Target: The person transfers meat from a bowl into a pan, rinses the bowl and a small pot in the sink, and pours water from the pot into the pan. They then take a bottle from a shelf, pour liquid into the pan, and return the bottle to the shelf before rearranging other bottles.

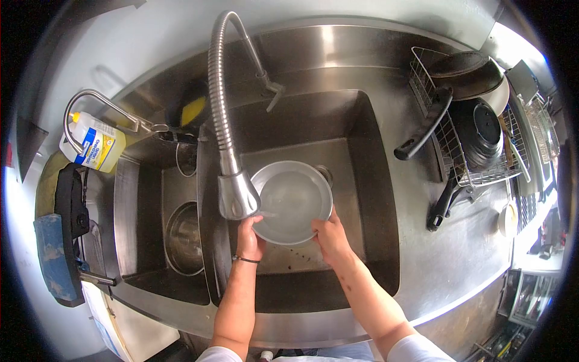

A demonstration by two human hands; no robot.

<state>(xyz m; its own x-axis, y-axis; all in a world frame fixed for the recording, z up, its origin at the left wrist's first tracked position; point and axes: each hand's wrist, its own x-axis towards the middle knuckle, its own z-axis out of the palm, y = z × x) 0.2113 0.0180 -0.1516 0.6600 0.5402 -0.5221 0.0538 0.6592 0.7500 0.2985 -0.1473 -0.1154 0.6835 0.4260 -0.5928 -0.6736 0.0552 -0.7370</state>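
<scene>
A round metal bowl [289, 208] with water in it is held over the large sink basin [377, 241]. On its left rim my left hand [250, 238] is closed, its fingers partly hidden behind the bowl and the spray head. My right hand [332, 235] grips the lower right rim, thumb on top. Just above the bowl's left edge hangs the faucet's spray head [238, 196], at the end of a coiled metal hose [217, 90]. Small dark scraps [300, 256] lie on the basin floor below the bowl.
Left of the large basin, a smaller basin [139, 217] holds a metal pot [184, 238]. A yellow dish liquid bottle [99, 145] stands behind a second faucet [90, 93]. To the right, a wire rack [443, 145] carries pans; one black handle [422, 133] juts toward the sink.
</scene>
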